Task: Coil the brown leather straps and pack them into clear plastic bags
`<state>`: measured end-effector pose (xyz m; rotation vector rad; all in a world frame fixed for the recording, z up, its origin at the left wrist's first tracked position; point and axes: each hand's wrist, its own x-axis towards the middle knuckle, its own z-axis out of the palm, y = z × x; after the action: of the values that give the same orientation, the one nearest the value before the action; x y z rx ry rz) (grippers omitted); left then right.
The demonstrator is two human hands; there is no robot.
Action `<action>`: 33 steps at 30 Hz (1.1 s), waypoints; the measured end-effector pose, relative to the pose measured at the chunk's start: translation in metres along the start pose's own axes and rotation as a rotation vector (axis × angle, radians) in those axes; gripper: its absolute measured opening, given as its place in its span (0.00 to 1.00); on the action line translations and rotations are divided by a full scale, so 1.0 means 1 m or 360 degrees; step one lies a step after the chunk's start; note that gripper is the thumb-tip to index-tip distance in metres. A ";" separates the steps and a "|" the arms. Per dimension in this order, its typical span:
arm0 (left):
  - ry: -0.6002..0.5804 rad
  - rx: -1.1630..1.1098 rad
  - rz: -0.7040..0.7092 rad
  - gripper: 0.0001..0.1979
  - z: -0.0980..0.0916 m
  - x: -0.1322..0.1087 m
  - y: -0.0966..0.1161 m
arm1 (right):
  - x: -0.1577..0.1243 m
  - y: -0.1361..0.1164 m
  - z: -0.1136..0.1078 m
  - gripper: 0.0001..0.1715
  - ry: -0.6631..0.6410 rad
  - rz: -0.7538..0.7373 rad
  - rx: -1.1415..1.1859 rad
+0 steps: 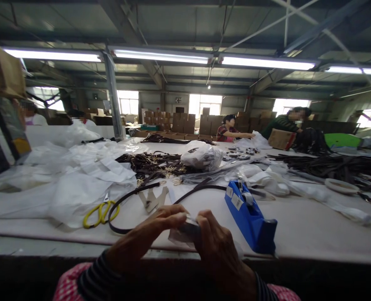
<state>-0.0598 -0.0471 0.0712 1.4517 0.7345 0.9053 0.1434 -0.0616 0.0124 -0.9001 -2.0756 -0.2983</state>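
A small plastic-wrapped bundle, up between two hands at the near edge of the table!
The left hand pinches one side, fingers nearly closed; the right hand curls round the other; just beside it stands a blue tape dispenser; over left, yellow-handled scissors lie by a dark strap.

No text, brand or number is legible. Two white labels adhere to the blue tape dispenser at near right, their print too small to read; any markings on the far cardboard cartons are indistinct.
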 end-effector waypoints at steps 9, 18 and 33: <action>-0.0416 0.1201 0.0727 0.13 -0.028 0.025 -0.022 | -0.001 0.027 0.010 0.21 -0.0472 -0.0297 -0.0121; -0.0481 0.0929 0.1100 0.13 -0.039 0.026 -0.075 | -0.002 0.045 -0.024 0.36 -0.1015 0.0151 0.0663; -0.0644 0.1394 0.0676 0.10 -0.055 0.037 -0.042 | 0.028 0.061 -0.005 0.14 -0.1144 0.0047 0.0185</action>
<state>-0.0859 0.0161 0.0326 2.5481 0.5330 0.5621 0.1773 -0.0069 0.0316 -1.0662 -2.6892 0.1987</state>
